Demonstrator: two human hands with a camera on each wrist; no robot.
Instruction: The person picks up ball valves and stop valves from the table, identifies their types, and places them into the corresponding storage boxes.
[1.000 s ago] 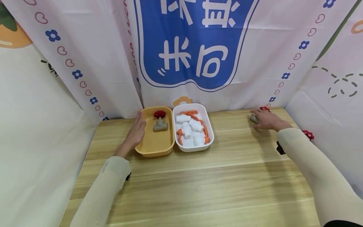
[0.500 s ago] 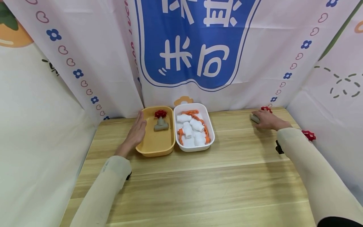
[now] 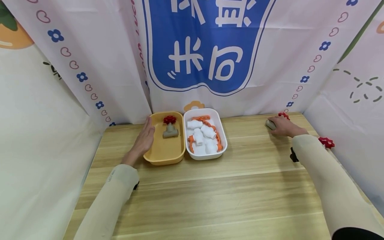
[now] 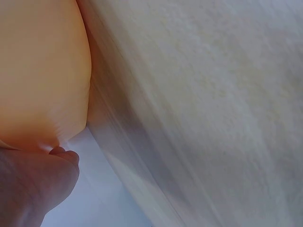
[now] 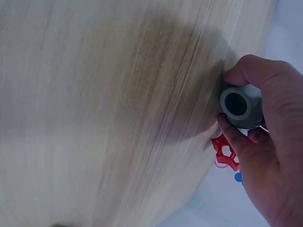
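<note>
My left hand (image 3: 144,138) lies with straight fingers along the left side of a yellow tray (image 3: 163,151). In the left wrist view that hand (image 4: 33,184) is at the tray's smooth outer wall (image 4: 42,61). A grey valve with a red handwheel (image 3: 170,120) sits inside the tray. At the far right of the table, my right hand (image 3: 283,126) grips another grey valve (image 3: 270,124) between thumb and fingers. Its round pipe opening (image 5: 236,105) faces the right wrist camera. A red handwheel (image 5: 226,152) shows beside the fingers; the hand covers much of the valve body.
Touching the yellow tray's right side is a white tray (image 3: 207,157), holding several white fittings (image 3: 198,136) and orange pieces (image 3: 218,140). Another red handwheel (image 3: 326,142) shows behind the right sleeve, near the table's right edge. Printed cloth (image 3: 120,66) hangs along the back and sides.
The right forearm has swung slightly to the left, and the valve in the right hand has turned a little. The left hand and both trays stay put.
</note>
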